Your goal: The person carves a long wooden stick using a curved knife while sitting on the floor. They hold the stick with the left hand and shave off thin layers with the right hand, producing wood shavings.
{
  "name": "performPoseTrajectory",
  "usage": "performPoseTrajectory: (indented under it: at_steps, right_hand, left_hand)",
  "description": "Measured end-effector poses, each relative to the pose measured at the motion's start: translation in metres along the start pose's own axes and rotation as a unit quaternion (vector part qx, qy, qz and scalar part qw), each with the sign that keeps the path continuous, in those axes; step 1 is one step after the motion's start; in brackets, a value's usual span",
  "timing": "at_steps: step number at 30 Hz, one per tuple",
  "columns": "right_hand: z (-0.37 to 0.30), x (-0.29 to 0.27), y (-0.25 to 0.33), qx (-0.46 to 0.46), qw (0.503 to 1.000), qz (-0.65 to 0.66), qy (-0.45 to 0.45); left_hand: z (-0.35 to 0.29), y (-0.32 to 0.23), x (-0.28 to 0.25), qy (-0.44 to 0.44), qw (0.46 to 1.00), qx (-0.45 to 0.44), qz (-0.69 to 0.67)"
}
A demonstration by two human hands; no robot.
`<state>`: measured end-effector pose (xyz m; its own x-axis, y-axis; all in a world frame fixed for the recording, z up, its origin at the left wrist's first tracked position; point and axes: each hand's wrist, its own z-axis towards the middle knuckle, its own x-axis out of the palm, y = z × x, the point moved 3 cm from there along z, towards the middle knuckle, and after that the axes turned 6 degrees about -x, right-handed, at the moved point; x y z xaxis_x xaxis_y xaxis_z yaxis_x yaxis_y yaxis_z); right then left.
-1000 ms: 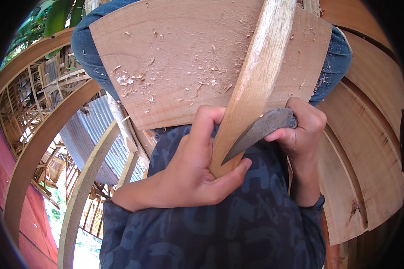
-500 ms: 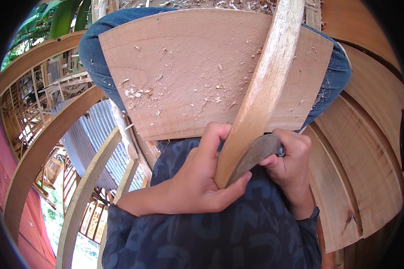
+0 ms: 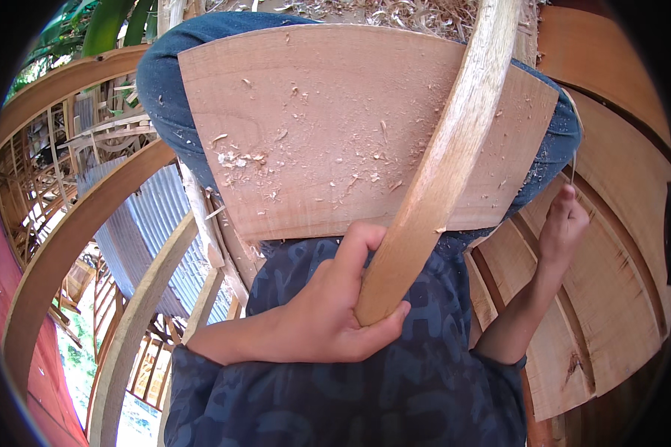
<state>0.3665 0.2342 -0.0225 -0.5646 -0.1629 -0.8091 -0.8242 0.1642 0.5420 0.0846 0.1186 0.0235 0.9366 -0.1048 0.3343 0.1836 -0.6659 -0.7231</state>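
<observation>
A long wooden piece (image 3: 455, 149), squared and slightly curved, slants across my lap. Its near end rests in my left hand (image 3: 328, 298), which is wrapped round it, thumb on the lower side. Under the wood lies a broad curved-edge board (image 3: 313, 134), sprinkled with shavings and dust, over my thighs. My right hand (image 3: 564, 223) is raised off to the right, apart from the wood, with its fingers closed. A thin strip (image 3: 573, 168) stands up from it, apparently the curved grey blade seen edge-on; its handle is hidden in the fist.
Several wide curved wooden panels (image 3: 596, 276) stand close on the right. Curved wooden ribs (image 3: 89, 201) arch along the left, with corrugated metal sheeting (image 3: 168, 231) beyond them. Heaped shavings (image 3: 425, 15) lie past the board. My knees (image 3: 168, 97) show beside the board.
My right hand has moved away from the near end of the wood, up and to the right, taking the blade along. The left hand keeps its grip; the wood shifts slightly.
</observation>
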Motion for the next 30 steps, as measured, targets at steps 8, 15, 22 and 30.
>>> performPoseTrajectory:
  at_steps: [8, 15, 22, 30]
  right_hand:
    - [-0.060, 0.041, 0.094, -0.198, 0.961, 0.048, 0.189]
    - [-0.007, 0.034, 0.075, -0.147, 0.987, -0.031, 0.061]
    - [0.002, -0.022, -0.006, -0.031, 0.999, -0.033, 0.028]
    - [-0.047, 0.048, 0.104, -0.224, 0.957, -0.030, 0.183]
  left_hand:
    - [0.010, 0.002, 0.009, -0.007, 0.999, 0.038, 0.024]
    - [0.003, -0.006, 0.005, 0.014, 0.998, 0.033, 0.043]
    - [0.003, -0.001, -0.014, 0.017, 0.999, -0.029, -0.011]
    - [0.013, 0.001, -0.007, -0.035, 0.998, 0.039, 0.026]
